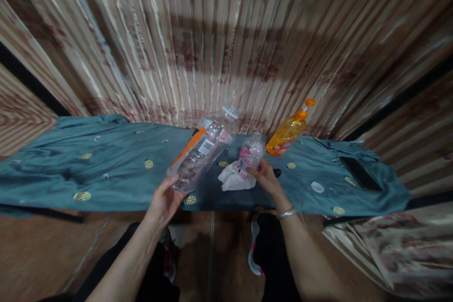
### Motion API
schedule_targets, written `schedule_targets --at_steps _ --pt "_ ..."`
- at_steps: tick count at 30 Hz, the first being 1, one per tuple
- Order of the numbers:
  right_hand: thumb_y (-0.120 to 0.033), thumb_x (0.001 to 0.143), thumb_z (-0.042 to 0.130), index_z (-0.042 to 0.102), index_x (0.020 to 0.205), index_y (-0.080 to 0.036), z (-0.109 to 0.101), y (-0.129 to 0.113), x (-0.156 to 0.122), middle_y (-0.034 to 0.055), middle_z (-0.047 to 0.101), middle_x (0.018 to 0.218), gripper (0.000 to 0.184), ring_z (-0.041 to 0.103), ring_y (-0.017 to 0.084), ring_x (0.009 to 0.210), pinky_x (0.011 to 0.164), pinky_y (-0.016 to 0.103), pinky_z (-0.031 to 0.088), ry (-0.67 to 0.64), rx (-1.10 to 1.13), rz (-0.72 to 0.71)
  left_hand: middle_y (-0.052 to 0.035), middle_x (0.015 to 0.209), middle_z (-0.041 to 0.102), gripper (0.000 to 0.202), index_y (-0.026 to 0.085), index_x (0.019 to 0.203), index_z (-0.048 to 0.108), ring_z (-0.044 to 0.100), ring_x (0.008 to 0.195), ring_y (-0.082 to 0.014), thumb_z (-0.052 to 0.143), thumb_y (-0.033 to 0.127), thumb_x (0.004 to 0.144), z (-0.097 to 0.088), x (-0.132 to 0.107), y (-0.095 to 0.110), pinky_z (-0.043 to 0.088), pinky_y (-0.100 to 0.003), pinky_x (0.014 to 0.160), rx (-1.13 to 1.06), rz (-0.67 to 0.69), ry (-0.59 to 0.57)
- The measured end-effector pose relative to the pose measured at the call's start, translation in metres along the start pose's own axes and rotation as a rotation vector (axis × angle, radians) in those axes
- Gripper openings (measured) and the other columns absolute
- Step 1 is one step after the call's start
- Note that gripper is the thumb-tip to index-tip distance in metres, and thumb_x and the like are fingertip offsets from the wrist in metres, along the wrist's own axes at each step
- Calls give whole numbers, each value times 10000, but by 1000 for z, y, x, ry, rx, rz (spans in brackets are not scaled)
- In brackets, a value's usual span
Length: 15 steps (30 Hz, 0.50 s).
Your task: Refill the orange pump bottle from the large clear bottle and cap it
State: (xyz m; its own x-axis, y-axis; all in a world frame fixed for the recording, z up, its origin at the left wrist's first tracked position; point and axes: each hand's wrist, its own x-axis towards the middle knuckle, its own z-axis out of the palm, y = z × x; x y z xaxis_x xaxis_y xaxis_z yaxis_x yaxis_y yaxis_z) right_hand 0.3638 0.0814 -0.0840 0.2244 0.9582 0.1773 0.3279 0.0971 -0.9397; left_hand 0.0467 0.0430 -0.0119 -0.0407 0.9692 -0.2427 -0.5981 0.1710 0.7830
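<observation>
My left hand point(167, 202) grips the lower end of a large clear plastic bottle point(189, 163), which has an orange label strip and a barcode. That bottle tilts, its neck pointing up and to the right, above the cloth. In my right hand point(266, 177) is a smaller clear bottle point(257, 147) with a pink and white label, nearly upright and leaning a little right. A crumpled white cloth or tissue point(233, 180) lies just below it. To the right stands an orange pump bottle point(288, 131), close to my right hand but apart from it.
A teal cloth with yellow pineapple prints point(120, 165) covers the narrow table. At the right lie a black phone point(360, 173) and a white round lid point(317, 187). A small black object point(277, 172) is behind my right hand. Pleated curtains point(219, 47) hang along the back.
</observation>
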Motion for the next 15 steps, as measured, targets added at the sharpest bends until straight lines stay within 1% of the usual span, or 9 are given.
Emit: schedule_targets --at_steps 3,5,7,10,12,15 --pt "-497 744 840 681 1031 -232 0 -2 -3 62 827 972 421 764 281 886 812 390 606 9 -45 -28 -106 1026 859 459 204 1125 778 817 955 -319 852 266 676 1 0 1 717 -489 834 -133 -19 25" --pt "-493 754 831 685 1042 -228 0 -3 -4 73 831 986 418 769 290 899 823 399 607 10 -62 -28 -94 1008 856 378 196 1075 779 813 898 -293 829 252 704 2 0 2 727 -468 766 -176 -31 68" --pt "-454 755 820 689 1060 -225 -1 -3 -4 78 835 1012 404 777 299 927 856 414 611 10 -73 -20 -83 964 853 323 195 1030 783 808 835 -277 808 244 712 3 0 3 729 -443 693 -179 -50 104" --pt "-425 746 811 688 1072 -225 -2 -5 -3 75 835 1011 401 779 305 937 869 425 614 -1 -87 0 -78 932 847 306 192 995 779 799 781 -274 798 238 692 5 0 4 723 -437 608 -173 -46 140" --pt "-443 741 808 684 1070 -226 -3 -7 -3 76 834 1007 414 775 304 926 864 426 612 -3 -75 5 -78 941 845 313 187 991 775 794 767 -274 795 231 682 6 -1 5 718 -444 568 -174 -28 154" --pt "-509 747 806 688 1051 -225 -2 -13 -5 74 825 982 432 763 293 898 836 414 605 6 -55 -18 -80 923 838 285 187 972 765 791 745 -272 781 222 690 7 0 8 712 -439 543 -167 -20 169"
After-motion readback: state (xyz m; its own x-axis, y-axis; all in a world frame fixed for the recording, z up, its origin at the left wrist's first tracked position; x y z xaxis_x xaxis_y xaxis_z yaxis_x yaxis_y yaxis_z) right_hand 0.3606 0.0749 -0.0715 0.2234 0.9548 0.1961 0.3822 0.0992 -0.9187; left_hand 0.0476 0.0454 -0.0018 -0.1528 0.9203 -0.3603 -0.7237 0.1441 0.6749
